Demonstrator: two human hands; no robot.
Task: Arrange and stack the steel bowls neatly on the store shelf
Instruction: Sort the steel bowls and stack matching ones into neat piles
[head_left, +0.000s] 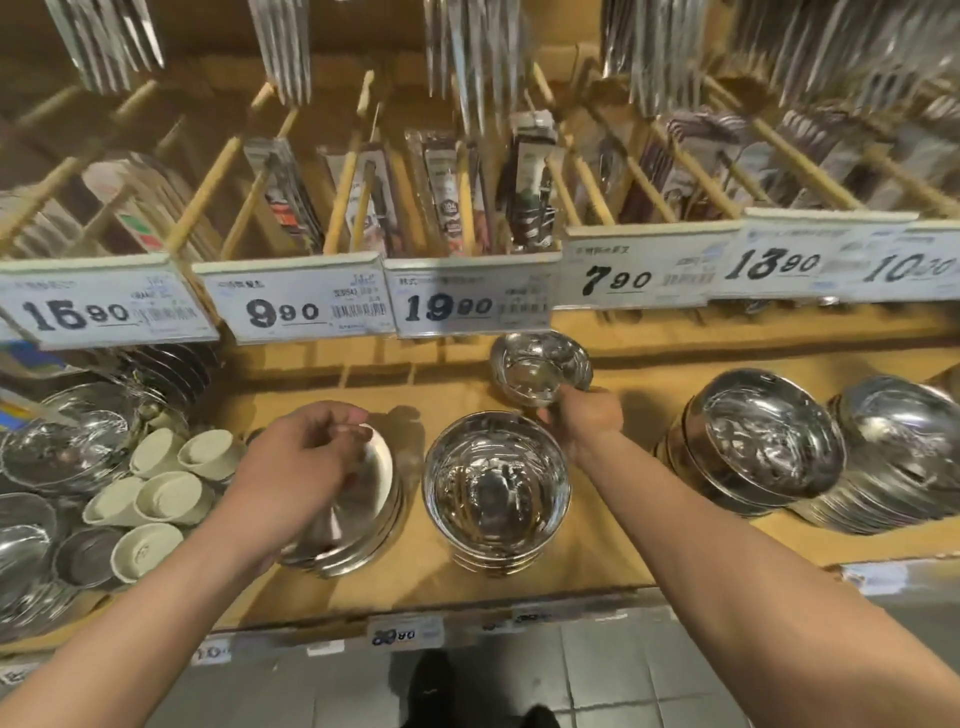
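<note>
A tall stack of steel bowls stands in the middle of the wooden shelf. Just behind it my right hand grips the near rim of a small steel bowl, which is tilted toward me above the shelf. To the left, my left hand rests on a low stack of steel bowls, fingers curled around the rim of its top bowl, whose inside looks white. Two more stacks of steel bowls lean at the right.
Cream ceramic cups and more steel dishes crowd the shelf's left end. Price tags hang on the rail above, with packaged cutlery on pegs behind. Grey floor tiles and my shoes lie below.
</note>
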